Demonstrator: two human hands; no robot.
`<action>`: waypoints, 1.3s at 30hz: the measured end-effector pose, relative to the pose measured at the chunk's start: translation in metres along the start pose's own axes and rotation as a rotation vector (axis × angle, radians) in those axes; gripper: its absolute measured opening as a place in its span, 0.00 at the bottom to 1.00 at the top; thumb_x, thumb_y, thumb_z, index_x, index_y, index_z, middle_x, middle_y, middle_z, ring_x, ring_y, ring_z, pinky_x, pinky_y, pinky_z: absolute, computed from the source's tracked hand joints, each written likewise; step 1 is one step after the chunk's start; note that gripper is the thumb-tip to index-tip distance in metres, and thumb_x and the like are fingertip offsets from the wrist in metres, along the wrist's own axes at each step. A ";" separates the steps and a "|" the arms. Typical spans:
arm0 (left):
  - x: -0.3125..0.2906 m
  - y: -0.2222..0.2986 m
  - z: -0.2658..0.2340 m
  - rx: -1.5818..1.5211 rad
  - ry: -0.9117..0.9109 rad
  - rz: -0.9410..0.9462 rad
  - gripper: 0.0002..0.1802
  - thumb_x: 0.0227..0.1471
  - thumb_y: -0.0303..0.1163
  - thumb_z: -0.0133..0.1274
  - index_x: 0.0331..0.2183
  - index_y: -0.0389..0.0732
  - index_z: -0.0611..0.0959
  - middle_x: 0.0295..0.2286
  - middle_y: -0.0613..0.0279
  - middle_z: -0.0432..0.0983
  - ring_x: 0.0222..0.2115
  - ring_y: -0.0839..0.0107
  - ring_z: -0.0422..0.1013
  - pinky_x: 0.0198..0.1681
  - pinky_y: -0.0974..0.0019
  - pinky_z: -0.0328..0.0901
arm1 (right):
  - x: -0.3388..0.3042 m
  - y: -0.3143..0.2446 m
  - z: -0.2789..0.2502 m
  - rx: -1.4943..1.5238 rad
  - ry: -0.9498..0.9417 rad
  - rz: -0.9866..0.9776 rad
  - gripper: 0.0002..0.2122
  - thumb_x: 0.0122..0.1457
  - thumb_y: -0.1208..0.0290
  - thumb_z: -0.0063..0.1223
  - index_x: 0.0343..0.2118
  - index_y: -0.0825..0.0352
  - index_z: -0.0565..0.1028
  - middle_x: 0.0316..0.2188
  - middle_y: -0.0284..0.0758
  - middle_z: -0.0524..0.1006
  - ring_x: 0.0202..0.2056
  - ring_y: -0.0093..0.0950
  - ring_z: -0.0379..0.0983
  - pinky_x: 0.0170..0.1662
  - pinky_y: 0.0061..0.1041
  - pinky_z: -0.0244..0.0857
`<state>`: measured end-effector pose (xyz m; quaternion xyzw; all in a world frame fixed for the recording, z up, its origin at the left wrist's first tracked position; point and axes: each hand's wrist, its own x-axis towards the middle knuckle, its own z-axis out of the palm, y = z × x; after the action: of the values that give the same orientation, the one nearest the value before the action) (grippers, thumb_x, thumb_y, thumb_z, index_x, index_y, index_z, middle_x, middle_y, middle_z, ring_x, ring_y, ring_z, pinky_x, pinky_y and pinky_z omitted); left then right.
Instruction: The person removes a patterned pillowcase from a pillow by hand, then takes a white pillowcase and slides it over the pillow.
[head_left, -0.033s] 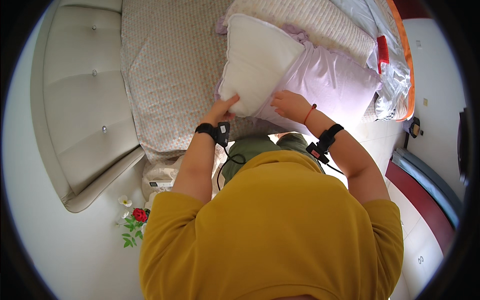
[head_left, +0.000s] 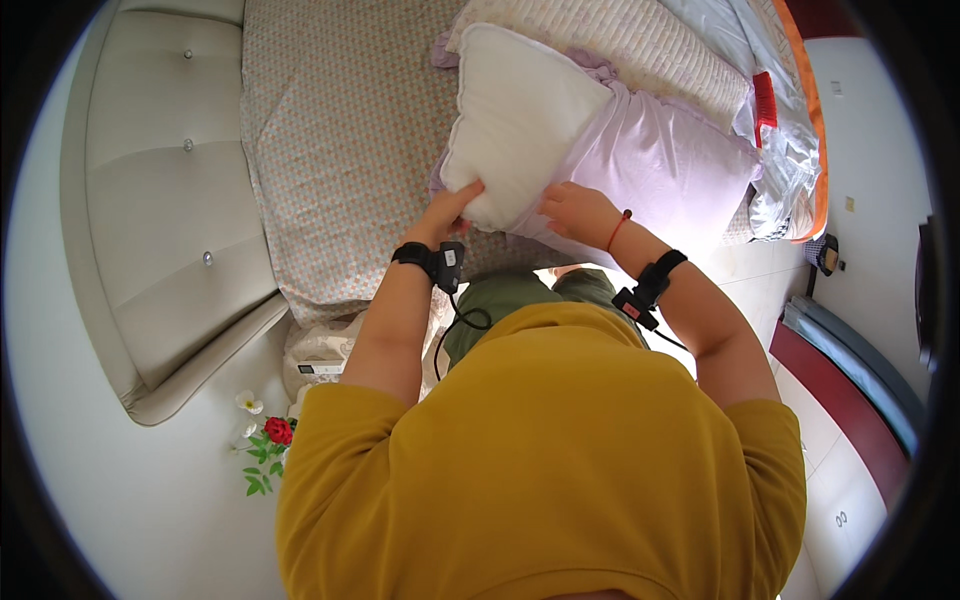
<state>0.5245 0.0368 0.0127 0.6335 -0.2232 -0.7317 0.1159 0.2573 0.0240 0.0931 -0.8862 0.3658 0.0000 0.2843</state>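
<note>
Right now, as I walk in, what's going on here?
A person at a bed pinches a corner of a white pillow with the left hand. The right hand is at the edge of a lilac cover; whether it grips is unclear. The cover lies over part of the pillow, leaving the rest bare.

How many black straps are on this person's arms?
2: one black strap on the left wrist, another on the right forearm. Any beneath the yellow shirt would be hidden.

Sporting a mustard-yellow short-sleeved cloth top [head_left: 590, 450], olive-green legwear [head_left: 505, 292] below, black forearm straps [head_left: 412, 256] with boxy black modules [head_left: 450, 267], thin black cables [head_left: 463, 315], a red cord bracelet [head_left: 619, 229]!
</note>
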 end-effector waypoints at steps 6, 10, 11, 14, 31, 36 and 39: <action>-0.026 0.069 0.042 -0.497 -0.302 0.125 0.16 0.45 0.46 0.50 0.21 0.43 0.70 0.09 0.72 0.62 0.05 0.82 0.54 0.05 0.79 0.49 | -0.003 -0.043 -0.020 -0.197 0.252 -0.102 0.13 0.43 0.69 0.53 0.34 0.59 0.69 0.37 0.30 0.67 0.35 0.29 0.67 0.30 0.26 0.67; -0.059 0.083 0.054 -0.834 -0.462 0.246 0.14 0.46 0.42 0.46 0.17 0.44 0.69 0.07 0.74 0.60 0.03 0.83 0.52 0.03 0.81 0.47 | -0.010 -0.068 -0.039 -0.256 0.170 -0.054 0.13 0.44 0.68 0.52 0.35 0.59 0.68 0.36 0.30 0.68 0.31 0.30 0.70 0.26 0.27 0.67; -0.068 0.086 0.057 -0.829 -0.463 0.267 0.14 0.46 0.42 0.46 0.17 0.44 0.69 0.07 0.74 0.60 0.03 0.83 0.52 0.03 0.81 0.47 | -0.013 -0.073 -0.042 -0.273 0.179 -0.041 0.09 0.45 0.69 0.49 0.31 0.60 0.69 0.32 0.31 0.70 0.27 0.31 0.70 0.24 0.27 0.66; -0.098 0.088 0.063 -0.939 -0.509 0.326 0.14 0.46 0.41 0.45 0.16 0.44 0.69 0.06 0.73 0.59 0.02 0.82 0.50 0.04 0.80 0.48 | -0.024 -0.090 -0.054 -0.334 0.193 -0.006 0.04 0.46 0.69 0.46 0.24 0.61 0.70 0.24 0.33 0.72 0.23 0.32 0.71 0.22 0.28 0.65; -0.117 -0.047 -0.038 -1.408 0.258 0.536 0.06 0.47 0.35 0.40 0.21 0.46 0.68 0.13 0.73 0.61 0.10 0.79 0.53 0.15 0.78 0.55 | -0.099 -0.021 0.056 0.828 -0.141 0.429 0.14 0.52 0.62 0.45 0.38 0.66 0.72 0.30 0.36 0.74 0.16 0.25 0.69 0.19 0.23 0.64; -0.111 -0.070 -0.068 -0.955 0.747 0.309 0.10 0.42 0.31 0.45 0.31 0.39 0.70 0.26 0.61 0.69 0.25 0.71 0.67 0.26 0.69 0.65 | -0.086 -0.032 0.047 0.728 -0.053 0.425 0.23 0.50 0.62 0.50 0.49 0.64 0.63 0.34 0.34 0.70 0.31 0.26 0.69 0.29 0.23 0.65; -0.068 -0.046 -0.066 -0.245 0.896 0.681 0.24 0.40 0.31 0.50 0.43 0.35 0.71 0.36 0.54 0.70 0.38 0.62 0.67 0.41 0.63 0.63 | -0.054 -0.011 0.060 0.466 0.094 0.280 0.24 0.48 0.60 0.50 0.48 0.64 0.64 0.38 0.42 0.69 0.41 0.36 0.65 0.44 0.29 0.60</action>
<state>0.6057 0.0952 0.0438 0.7559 -0.2573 -0.3341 0.5008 0.2375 0.0953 0.0600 -0.7366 0.4878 -0.0858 0.4605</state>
